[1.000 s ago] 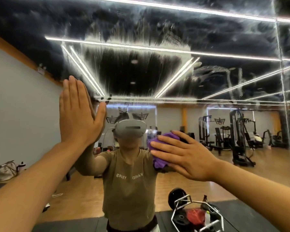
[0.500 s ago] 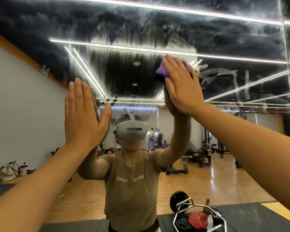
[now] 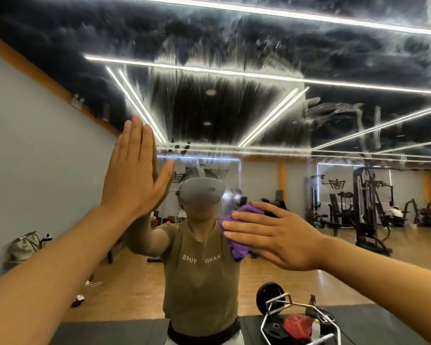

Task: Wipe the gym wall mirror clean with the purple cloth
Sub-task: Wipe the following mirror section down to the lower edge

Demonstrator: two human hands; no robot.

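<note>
streaked gym wall mirror [image 3: 234,108] fills my view. my right hand [image 3: 279,235], fingers straight, presses the bunched purple cloth [image 3: 239,232] on the glass at chest height, down from the smeared upper patch half a second ago. my left hand [image 3: 135,170] rests flat, holding nothing. much haze remains above.

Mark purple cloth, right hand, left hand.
purple cloth [image 3: 239,247]: head view, lower fold showing below the fingers.
right hand [image 3: 276,239]: head view, back of hand.
left hand [image 3: 135,175]: head view, back of hand.
</note>
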